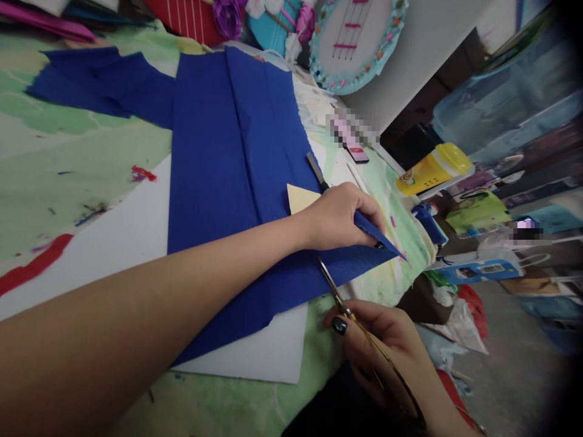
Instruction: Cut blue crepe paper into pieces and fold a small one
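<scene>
A large sheet of blue crepe paper (209,152) with a fold line lies over a white board (273,358). My left hand (341,218) reaches across it, fingers closed on the sheet's right corner, which is lifted and folded over. In my right hand (387,340) is a pair of gold-handled scissors (334,288), blades pointing up and left at the sheet's lower part near my left wrist. Whether the blades bite into the paper is unclear. A pale yellow piece of paper (300,199) and a grey-bladed tool (316,171), partly hidden, lie by my left hand.
A crumpled blue piece (104,82) lies at the upper left, a red strip (34,264) below it. Decorated round crafts (357,42) stand at the back. A phone (357,153) and a yellow cup (435,170) are to the right, with bags (483,267) beyond the table edge.
</scene>
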